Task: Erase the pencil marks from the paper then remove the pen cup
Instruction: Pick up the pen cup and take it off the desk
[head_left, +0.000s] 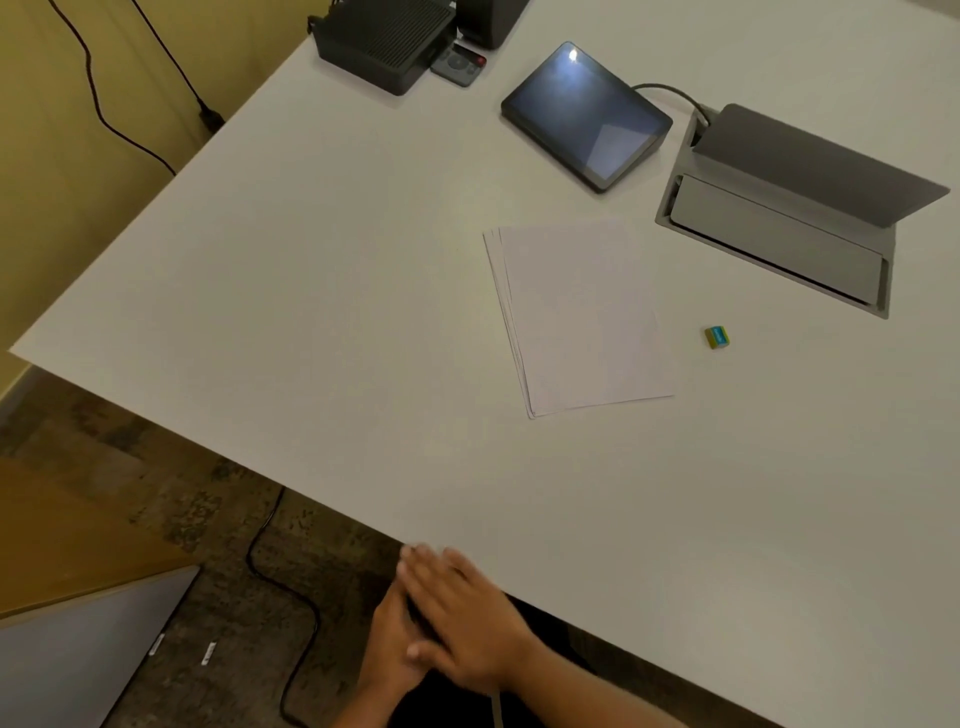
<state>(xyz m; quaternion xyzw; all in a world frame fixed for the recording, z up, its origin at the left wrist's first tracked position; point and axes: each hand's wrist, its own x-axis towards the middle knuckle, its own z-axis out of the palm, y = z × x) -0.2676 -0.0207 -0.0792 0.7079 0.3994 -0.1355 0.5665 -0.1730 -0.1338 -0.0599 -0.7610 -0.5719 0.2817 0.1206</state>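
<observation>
- Head view: your right hand (467, 613), fingers straight and holding nothing, lies across your left hand (389, 649), whose grip is hidden.
- Well beyond both hands lies a stack of white paper sheets (579, 317), with a small green-and-blue eraser (717, 337) farther right.

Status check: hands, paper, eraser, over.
Right hand over left hand at table edge, blurred. Paper mid-table, eraser apart on its right, both untouched. No pen cup in view.

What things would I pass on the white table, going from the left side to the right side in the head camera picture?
Black ribbed box → small grey remote → dark glossy tablet → little green-and-blue eraser.
</observation>
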